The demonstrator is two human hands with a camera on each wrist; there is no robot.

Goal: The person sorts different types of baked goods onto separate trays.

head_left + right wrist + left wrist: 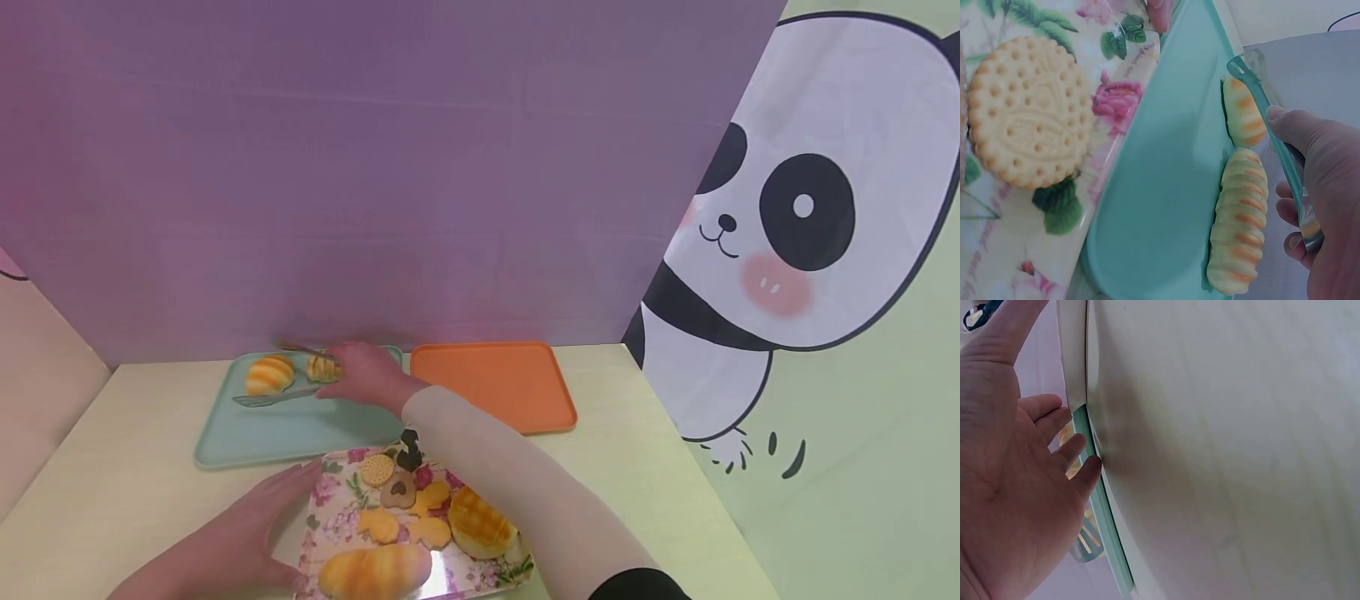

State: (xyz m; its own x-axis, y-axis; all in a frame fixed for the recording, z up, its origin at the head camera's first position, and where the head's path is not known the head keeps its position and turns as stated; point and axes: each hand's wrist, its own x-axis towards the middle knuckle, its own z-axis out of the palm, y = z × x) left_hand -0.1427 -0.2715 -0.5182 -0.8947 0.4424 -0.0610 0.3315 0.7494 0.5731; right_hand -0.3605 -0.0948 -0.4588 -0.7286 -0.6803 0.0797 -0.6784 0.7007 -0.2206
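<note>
My right hand (371, 375) grips a pair of metal tongs (273, 398) over the pale green tray (300, 433). The tongs' two arms are spread apart, one on each side of the breads in the head view. On that tray lie a striped round bread (270, 375) and a ridged long bread (1238, 225), the latter partly hidden by my hand in the head view. My left hand (255, 525), fingers extended and thumb apart, rests at the left edge of the floral tray (330, 500). In the left wrist view its fingertips (1090, 472) overlap the tray edges.
Several cookies, among them a round biscuit (1030, 112), lie on the floral tray. It also carries a long bread (375, 571) and a round golden bread (480, 525). An orange tray (491, 387) sits at the back right, before the purple backdrop (420, 183).
</note>
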